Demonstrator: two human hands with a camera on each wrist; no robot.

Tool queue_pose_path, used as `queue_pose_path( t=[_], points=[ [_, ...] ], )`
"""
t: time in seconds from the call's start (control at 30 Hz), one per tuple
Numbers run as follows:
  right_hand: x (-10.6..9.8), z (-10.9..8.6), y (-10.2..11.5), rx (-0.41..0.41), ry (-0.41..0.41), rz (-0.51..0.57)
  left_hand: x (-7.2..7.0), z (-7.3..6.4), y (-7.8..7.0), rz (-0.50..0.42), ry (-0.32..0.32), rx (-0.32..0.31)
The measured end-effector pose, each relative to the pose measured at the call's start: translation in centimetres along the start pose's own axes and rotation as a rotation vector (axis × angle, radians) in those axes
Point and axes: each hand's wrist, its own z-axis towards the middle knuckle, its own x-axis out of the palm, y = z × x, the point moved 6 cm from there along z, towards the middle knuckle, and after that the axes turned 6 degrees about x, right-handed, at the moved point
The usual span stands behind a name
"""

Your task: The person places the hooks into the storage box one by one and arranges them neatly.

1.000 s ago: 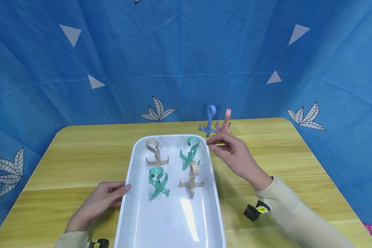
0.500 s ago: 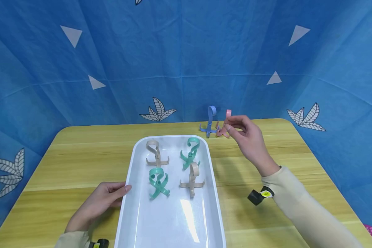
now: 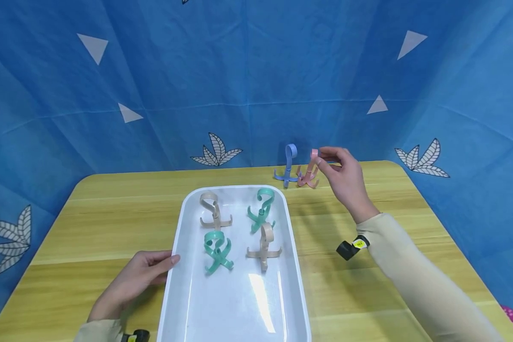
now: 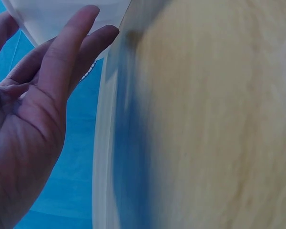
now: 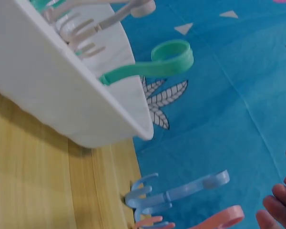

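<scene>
My left hand is at the left side of a white tray, thumb tip over its rim and straight fingers against the outer wall. In the left wrist view the left hand overlaps the tray's wall. Beside the curled top of a pink four-pronged hook is my right hand, fingers loosely bent. The right wrist view has a small gap between its fingertips and the pink hook. A blue hook stands left of the pink one, their prongs overlapping.
Inside the tray stand two green hooks and two beige hooks, all in its far half. Beneath everything is a wooden table, with a blue patterned cloth hanging behind its back edge.
My right hand has moved from beside the tray's far right corner back to the pink hook, then up to its top. The left hand, tray and hooks stay in place.
</scene>
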Motion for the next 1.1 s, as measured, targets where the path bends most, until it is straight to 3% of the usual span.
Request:
queue_pose_path(
  t=[0.33,0.5,0.63,0.77,0.9,1.1],
  points=[
    [-0.6,1.4,-1.4,0.108,-0.042,0.044,0.1,0.1,-0.3,0.000,0.014,0.032],
    [-0.1,2.2,-2.0,0.111,-0.014,-0.040,0.1,0.3,-0.3,0.011,0.016,0.039],
    [-0.1,2.9,-2.5,0.116,0.036,-0.163,0.2,0.7,-0.2,0.024,0.015,0.040],
    [0.5,4.0,-3.1,0.133,0.136,-0.212,0.1,0.6,-0.2,0.039,0.002,0.032],
    [1.0,4.9,-3.5,0.124,0.194,-0.189,0.0,0.2,-0.3,0.034,0.008,0.032],
    [1.6,5.5,-4.1,0.074,0.208,-0.114,0.0,0.0,-0.4,0.021,0.002,0.035]
  ],
)
